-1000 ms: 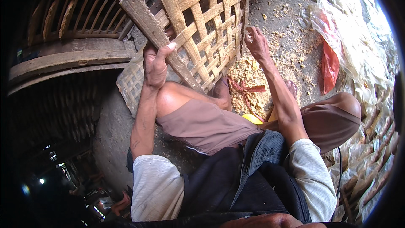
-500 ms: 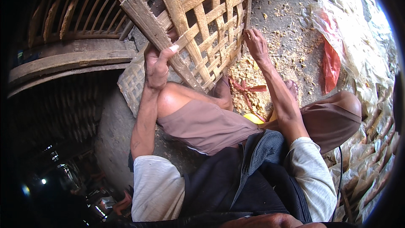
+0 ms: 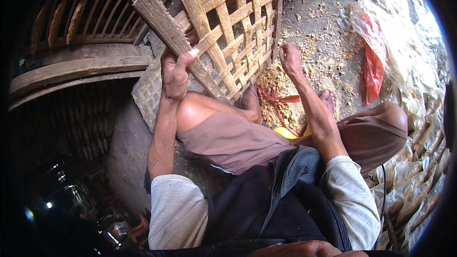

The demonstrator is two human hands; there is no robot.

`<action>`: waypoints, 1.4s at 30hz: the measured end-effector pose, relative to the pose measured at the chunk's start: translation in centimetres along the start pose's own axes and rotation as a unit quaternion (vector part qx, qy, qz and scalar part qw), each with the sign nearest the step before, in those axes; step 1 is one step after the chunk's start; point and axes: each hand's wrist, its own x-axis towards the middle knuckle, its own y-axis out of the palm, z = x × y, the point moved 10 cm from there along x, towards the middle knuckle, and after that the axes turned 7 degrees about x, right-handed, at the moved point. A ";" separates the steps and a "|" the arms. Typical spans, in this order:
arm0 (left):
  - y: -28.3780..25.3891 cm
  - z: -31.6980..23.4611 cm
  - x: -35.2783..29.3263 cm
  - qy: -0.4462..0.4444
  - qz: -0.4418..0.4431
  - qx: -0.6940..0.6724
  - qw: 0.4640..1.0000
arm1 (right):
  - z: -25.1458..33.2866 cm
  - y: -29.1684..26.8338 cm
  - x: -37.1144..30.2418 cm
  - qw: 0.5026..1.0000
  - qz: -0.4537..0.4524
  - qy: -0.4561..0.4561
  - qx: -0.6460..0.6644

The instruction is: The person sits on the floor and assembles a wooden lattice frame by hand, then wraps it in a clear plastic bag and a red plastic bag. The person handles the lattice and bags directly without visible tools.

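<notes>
Two lattices (image 3: 224, 24), one red sheet (image 3: 373, 76)

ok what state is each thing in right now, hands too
rectangular woven bamboo panel with wooden frame, tilted up
left hand, closed on that frame
right hand, fingers curled, whether holding anything unclear
pale yellow crumbs, loose, scattered on the ground
thin red strip, lying over the crumbs
red plastic sheet, creased
translucent plastic sheeting, wrinkled, bunched
</notes>
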 end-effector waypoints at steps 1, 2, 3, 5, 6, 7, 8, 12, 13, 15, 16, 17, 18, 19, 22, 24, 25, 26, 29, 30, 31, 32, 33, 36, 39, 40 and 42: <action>0.1 0.0 0.1 -0.001 0.003 -0.003 1.000 | -1.5 0.4 -0.2 0.999 0.015 0.031 0.035; 0.3 -0.1 0.2 0.000 0.005 -0.003 1.000 | -2.8 0.9 -0.5 0.995 0.029 0.062 0.070; 0.5 -0.1 0.3 0.000 0.008 -0.004 1.000 | -2.9 1.0 -0.4 0.998 0.021 0.035 0.057; 0.4 0.0 0.2 0.000 0.007 -0.003 1.000 | -3.0 2.3 -0.3 0.997 0.047 0.043 0.032; 0.2 0.0 0.1 -0.001 0.003 -0.003 1.000 | -2.4 3.1 -0.3 0.997 0.063 0.046 0.020; 0.1 0.1 0.0 -0.002 -0.001 -0.002 1.000 | -2.1 3.1 -0.3 0.996 0.048 0.058 0.044; 0.2 0.1 -0.1 -0.004 0.001 -0.006 1.000 | -2.4 3.2 -0.1 0.995 0.056 0.075 0.036; 0.3 0.2 0.0 -0.007 0.031 0.008 0.999 | -2.1 3.0 0.4 0.997 0.047 0.064 0.007; 0.4 0.2 0.1 -0.007 0.044 0.018 0.999 | -1.8 2.8 0.5 0.999 0.035 0.042 0.001; 0.4 0.0 0.1 0.004 0.024 0.012 1.000 | -0.7 2.6 0.3 1.000 0.014 0.022 -0.011; 0.5 -0.2 0.1 0.010 0.014 0.009 1.000 | -0.3 2.4 0.1 1.000 0.003 0.012 -0.017; 0.4 -0.2 0.0 0.006 0.008 0.005 1.000 | 0.0 2.1 -0.1 1.000 -0.010 0.009 0.013; 0.4 -0.2 0.1 0.002 0.003 0.000 1.000 | 0.2 1.8 -0.4 0.999 -0.023 0.007 0.043; 0.3 -0.1 0.0 -0.002 -0.003 -0.004 1.000 | 0.5 1.6 -0.6 0.997 -0.035 0.004 0.073; 0.2 -0.1 0.1 0.005 -0.002 0.001 1.000 | -0.5 1.2 -1.0 0.989 -0.047 0.048 0.133; 0.3 0.0 0.3 0.007 0.008 0.000 1.000 | -0.8 0.7 -1.2 0.988 -0.072 0.046 0.131; 0.5 0.1 0.3 0.008 0.013 -0.001 1.000 | -1.2 0.5 -1.4 0.986 -0.084 0.057 0.130; 0.4 0.1 0.3 0.004 0.012 -0.005 1.000 | -1.2 0.5 -1.6 0.984 -0.095 0.067 0.132; 0.7 -0.1 0.2 -0.009 0.009 -0.016 1.000 | -0.9 1.3 -1.5 0.984 -0.076 0.075 0.146; 0.8 -0.2 0.2 -0.015 0.010 -0.020 1.000 | -0.9 1.4 -1.3 0.986 -0.063 0.080 0.133; 0.9 -0.2 0.2 -0.020 0.011 -0.024 0.999 | -1.0 1.5 -1.1 0.988 -0.051 0.085 0.119; 0.9 -0.2 0.1 -0.015 0.015 -0.018 1.000 | -0.9 1.6 -1.0 0.990 -0.038 0.090 0.106; 0.8 -0.1 0.2 -0.010 0.018 -0.013 1.000 | -0.9 1.5 -0.9 0.988 -0.041 0.103 0.105; 0.7 -0.5 0.1 0.015 0.019 0.005 1.000 | -0.3 1.5 -0.7 0.986 -0.041 0.134 0.089; 0.7 -0.6 0.2 0.020 0.015 0.007 1.000 | -0.4 1.5 -0.4 0.989 -0.048 0.128 0.056; 0.7 -0.6 0.3 0.017 0.014 0.006 1.000 | -0.4 1.3 -0.3 0.991 -0.058 0.110 0.055; 0.8 -0.3 0.3 0.001 0.009 -0.026 1.000 | -0.3 1.3 -0.3 0.993 -0.063 0.091 0.050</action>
